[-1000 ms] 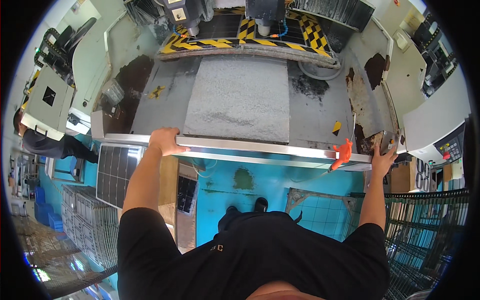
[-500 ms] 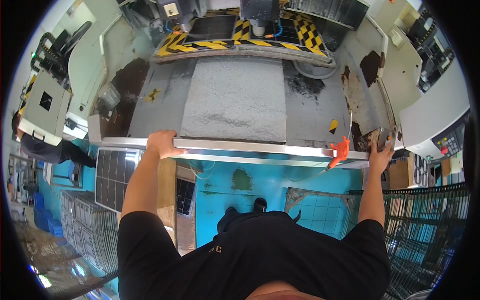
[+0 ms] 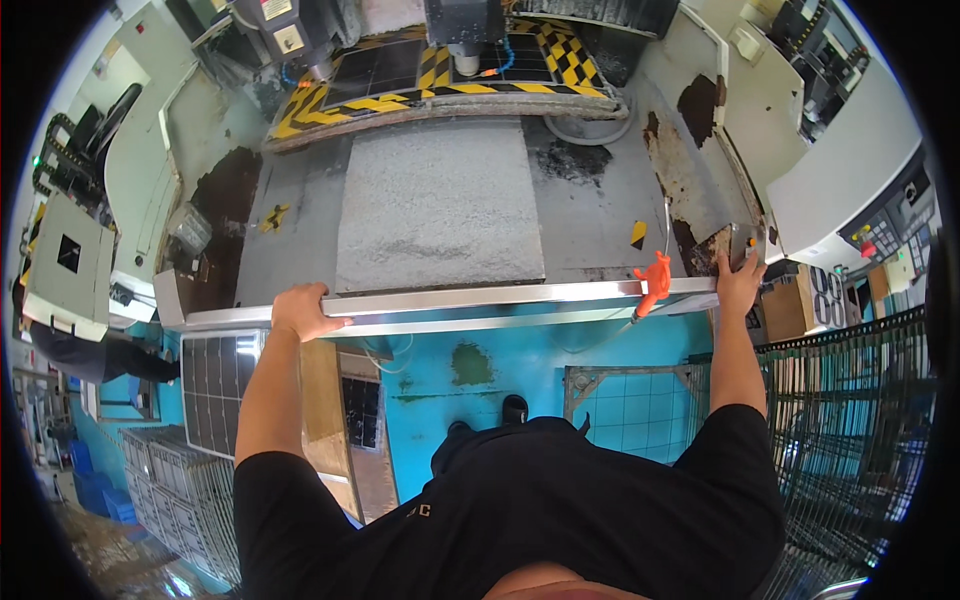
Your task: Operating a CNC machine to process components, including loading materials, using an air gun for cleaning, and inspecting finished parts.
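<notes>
A long silver metal rail runs across the front of a machine bay. Near its left end, my left hand is closed over the top edge, with the thumb stretched along the front. My right hand grips the right end, its fingertips bent over beside a small metal block. An orange spray gun hangs on the rail a little left of that hand, with a hose below it. Behind the rail lies a rough pale grey slab on the grey bay floor.
Two spindle heads stand above dark panels on a yellow-and-black striped table. A control panel is at the right, over wire racks. Framed panels lean at the left. Another person is at far left.
The whole view has swung slightly, so the machine now appears further left. Both hands keep their places on the rail.
</notes>
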Tool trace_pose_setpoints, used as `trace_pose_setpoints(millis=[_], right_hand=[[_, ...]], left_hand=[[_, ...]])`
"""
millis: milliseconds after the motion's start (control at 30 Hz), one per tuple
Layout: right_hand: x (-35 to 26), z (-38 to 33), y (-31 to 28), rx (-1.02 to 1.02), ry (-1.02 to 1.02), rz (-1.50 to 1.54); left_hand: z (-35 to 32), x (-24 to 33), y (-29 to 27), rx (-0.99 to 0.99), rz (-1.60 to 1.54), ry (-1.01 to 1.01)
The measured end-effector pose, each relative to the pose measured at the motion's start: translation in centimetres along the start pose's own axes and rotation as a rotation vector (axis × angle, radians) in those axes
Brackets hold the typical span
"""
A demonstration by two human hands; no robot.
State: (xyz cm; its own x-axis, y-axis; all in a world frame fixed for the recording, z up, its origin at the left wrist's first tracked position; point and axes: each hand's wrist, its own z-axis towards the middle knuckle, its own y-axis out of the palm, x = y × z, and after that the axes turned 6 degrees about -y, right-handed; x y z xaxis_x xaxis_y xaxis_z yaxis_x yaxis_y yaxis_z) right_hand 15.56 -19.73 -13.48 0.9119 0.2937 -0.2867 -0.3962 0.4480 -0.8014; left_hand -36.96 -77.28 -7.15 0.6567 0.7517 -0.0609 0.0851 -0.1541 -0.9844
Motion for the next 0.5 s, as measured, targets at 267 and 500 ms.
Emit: trace_pose_setpoints(millis=[267,500], right_hand=[[-1.0,0.9,0.3,-0.043,0.063,-0.008],[-6.3,3.3,0.4,-0.078,-0.006,0.049]], left_hand=[[0.5,0.1,-0.6,0.023,-0.01,0.018],[2.7,-2.3,1.9,0.069,-0.149,0.003]])
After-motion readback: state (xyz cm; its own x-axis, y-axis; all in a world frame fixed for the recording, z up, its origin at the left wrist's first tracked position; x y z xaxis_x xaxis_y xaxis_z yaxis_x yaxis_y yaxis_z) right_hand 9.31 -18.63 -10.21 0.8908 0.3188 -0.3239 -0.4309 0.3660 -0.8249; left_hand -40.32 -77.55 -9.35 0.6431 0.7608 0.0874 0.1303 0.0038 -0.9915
